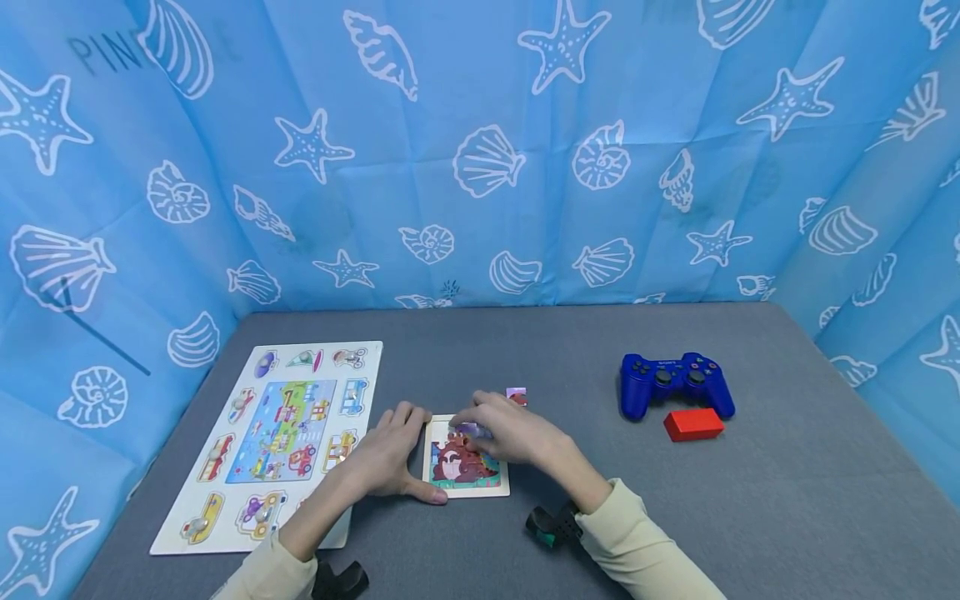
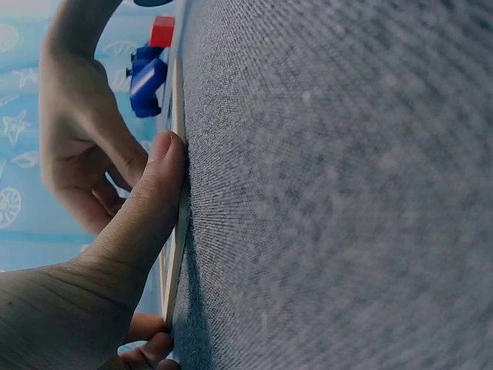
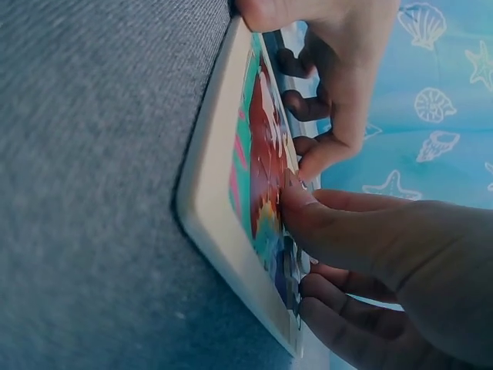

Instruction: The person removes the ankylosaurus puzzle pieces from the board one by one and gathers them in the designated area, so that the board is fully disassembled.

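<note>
A small wooden jigsaw tray with a brown animal picture lies flat on the grey table. My left hand holds its left side, thumb along the near edge and fingers by the far left corner. Over the tray's upper part, my right hand pinches a purple jigsaw piece. In the right wrist view, the right thumb and fingers are close against the picture's surface, partly hiding the piece. Another loose jigsaw piece, purple and red, lies just beyond the right hand.
On the left lies a large white peg puzzle board with vehicle pieces, partly under the left forearm. A blue game controller and a red block sit to the right. Behind the table hangs a blue shell-patterned curtain.
</note>
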`<state>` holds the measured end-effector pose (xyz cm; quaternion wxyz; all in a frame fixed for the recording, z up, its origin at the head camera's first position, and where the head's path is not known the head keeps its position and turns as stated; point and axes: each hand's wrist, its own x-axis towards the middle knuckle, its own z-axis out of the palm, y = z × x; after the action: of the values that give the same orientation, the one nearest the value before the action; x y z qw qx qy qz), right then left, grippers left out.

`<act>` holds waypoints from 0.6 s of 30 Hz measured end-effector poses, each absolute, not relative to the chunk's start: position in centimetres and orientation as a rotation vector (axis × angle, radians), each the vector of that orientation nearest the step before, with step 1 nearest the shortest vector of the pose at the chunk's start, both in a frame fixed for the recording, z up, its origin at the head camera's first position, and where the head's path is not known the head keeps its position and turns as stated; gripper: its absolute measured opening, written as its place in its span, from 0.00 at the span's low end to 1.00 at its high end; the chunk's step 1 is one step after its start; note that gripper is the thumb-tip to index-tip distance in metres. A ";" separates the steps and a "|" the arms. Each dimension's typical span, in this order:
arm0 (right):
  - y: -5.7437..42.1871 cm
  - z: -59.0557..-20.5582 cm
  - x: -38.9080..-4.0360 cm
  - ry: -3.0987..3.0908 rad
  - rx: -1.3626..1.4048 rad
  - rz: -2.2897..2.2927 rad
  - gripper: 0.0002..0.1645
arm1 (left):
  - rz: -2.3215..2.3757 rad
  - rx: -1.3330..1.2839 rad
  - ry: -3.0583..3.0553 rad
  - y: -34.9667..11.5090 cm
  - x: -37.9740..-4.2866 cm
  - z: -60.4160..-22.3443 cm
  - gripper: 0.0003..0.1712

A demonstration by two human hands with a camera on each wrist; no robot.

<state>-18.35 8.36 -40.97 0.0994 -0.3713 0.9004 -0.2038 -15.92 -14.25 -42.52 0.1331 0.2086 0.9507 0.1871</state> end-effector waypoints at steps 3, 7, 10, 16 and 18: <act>8.3 -41.0 -18.4 2.668 -1.112 -0.555 0.20 | 0.545 0.612 2.760 -14.3 -15.9 -42.5 0.64; 8.2 -41.0 -18.4 2.670 -1.127 -0.520 0.20 | 0.551 0.622 2.761 -14.3 -15.9 -42.5 0.64; 8.2 -41.0 -18.4 2.671 -1.131 -0.519 0.21 | 0.558 0.621 2.759 -14.3 -15.8 -42.5 0.64; 8.6 -40.6 -18.4 2.678 -1.127 -0.542 0.22 | 0.562 0.626 2.765 -14.3 -15.8 -42.5 0.64; 8.8 -40.4 -18.4 2.680 -1.128 -0.552 0.22 | 0.559 0.630 2.766 -14.3 -15.8 -42.5 0.63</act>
<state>-18.39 8.81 -40.40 0.0907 -0.3795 0.9018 -0.1858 -15.80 -14.32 -42.47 0.1245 0.2163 0.9492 0.1919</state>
